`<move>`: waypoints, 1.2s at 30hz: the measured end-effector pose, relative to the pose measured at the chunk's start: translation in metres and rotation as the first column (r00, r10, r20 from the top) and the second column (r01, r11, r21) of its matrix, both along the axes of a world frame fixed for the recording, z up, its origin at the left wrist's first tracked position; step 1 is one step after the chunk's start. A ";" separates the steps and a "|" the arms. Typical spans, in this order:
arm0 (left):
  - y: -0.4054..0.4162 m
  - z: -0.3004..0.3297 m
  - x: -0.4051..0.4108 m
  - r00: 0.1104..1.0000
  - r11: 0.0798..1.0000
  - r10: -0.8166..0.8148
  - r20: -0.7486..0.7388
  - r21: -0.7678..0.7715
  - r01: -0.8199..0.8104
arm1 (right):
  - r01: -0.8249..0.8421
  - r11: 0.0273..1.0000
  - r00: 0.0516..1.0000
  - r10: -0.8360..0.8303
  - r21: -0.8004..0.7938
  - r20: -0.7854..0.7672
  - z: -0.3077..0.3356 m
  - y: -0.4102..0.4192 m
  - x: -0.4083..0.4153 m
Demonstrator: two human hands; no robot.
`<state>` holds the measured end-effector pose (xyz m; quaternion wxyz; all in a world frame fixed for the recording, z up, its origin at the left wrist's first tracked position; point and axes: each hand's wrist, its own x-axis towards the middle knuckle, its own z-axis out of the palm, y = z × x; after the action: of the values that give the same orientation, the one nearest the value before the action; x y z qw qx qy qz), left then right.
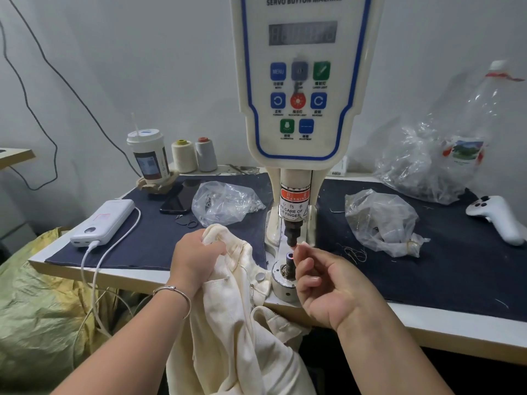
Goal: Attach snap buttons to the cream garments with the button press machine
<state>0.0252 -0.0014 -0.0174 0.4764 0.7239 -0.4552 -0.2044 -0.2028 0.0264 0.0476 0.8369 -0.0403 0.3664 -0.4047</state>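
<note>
1. The step in hand looks like loading a snap part into the press (296, 138). The right hand (328, 280) is up by the punch (293, 235), with its fingertips (299, 248) just under the tip.
2. To do this well, the part should sit straight in the punch, not tipped. Push it in gently, then pull the fingers away before the press comes down. The red label says to take care of fingers.
3. The right hand's fingers are curled, with the tips pinched close. They may hold a tiny snap part, but it is too small to tell.
4. The left hand (196, 255) grips a bunch of the garment (242, 323) in a closed fist. It holds the cloth up, just left of the press.
5. Next, I think the cloth must be slid flat over the die (289, 256), with the red light spot on the right place.
6. The garment is cream and soft, with fine ribs. It hangs from the near edge of the table (427, 317) down toward the person. It is wrinkled and floppy.
7. One silver snap (260, 277) is already on the cloth, just left of the die.
8. Bags (225, 203) of small parts lie on the dark mat (456, 266), on the left and right of the press.
</note>
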 end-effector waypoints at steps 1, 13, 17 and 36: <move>0.000 0.000 0.000 1.000 1.000 -0.001 -0.004 -0.002 0.001 | 0.003 1.000 1.000 -0.003 0.002 0.000 0.001 0.000 0.000; -0.001 0.002 0.004 0.998 0.999 -0.030 -0.063 0.010 0.030 | 0.088 0.989 0.993 -0.096 -0.117 -0.071 0.000 0.017 0.006; 0.002 0.006 0.010 0.975 0.997 -0.071 -0.210 0.001 0.073 | 0.119 0.952 0.927 -0.209 -0.283 -0.313 -0.012 0.035 0.018; 0.006 -0.009 0.036 0.803 0.957 -0.228 -0.550 -0.279 0.080 | -0.886 0.463 -0.297 -0.534 0.021 -0.792 -0.020 -0.183 0.226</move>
<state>0.0616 0.0047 -0.0268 0.6582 0.5245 -0.3684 -0.3950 0.0236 -0.1563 0.0278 0.1069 -0.7991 0.5847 -0.0908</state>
